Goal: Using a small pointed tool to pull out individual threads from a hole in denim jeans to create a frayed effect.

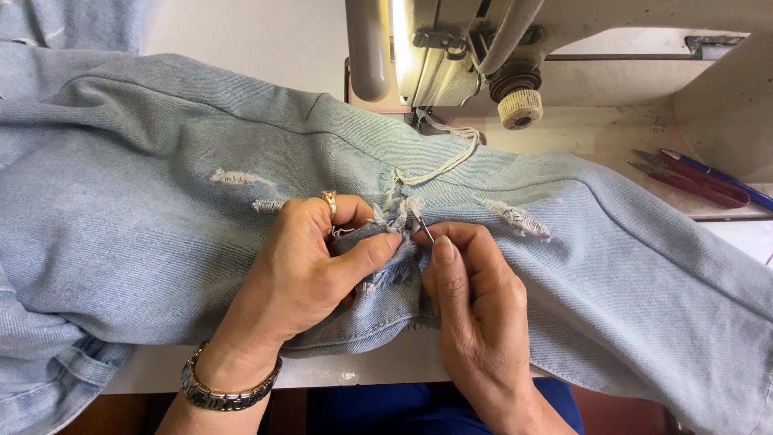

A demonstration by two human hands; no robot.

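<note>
Frayed rip in the jeans half picked open

Left hand pinches the fray; right hand pinches a thin metal pick just beyond its fingertips; other rips untouched.

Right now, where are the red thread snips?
The red thread snips lie at the head view's right edge on the sewing machine bed, beside a blue pen, beyond the jeans.

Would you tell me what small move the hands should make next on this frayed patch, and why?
Probably draw the small metal tool in the right hand gently through the frayed patch, while the left hand keeps its pinch on the denim: the tip sits at the loose threads.
</note>
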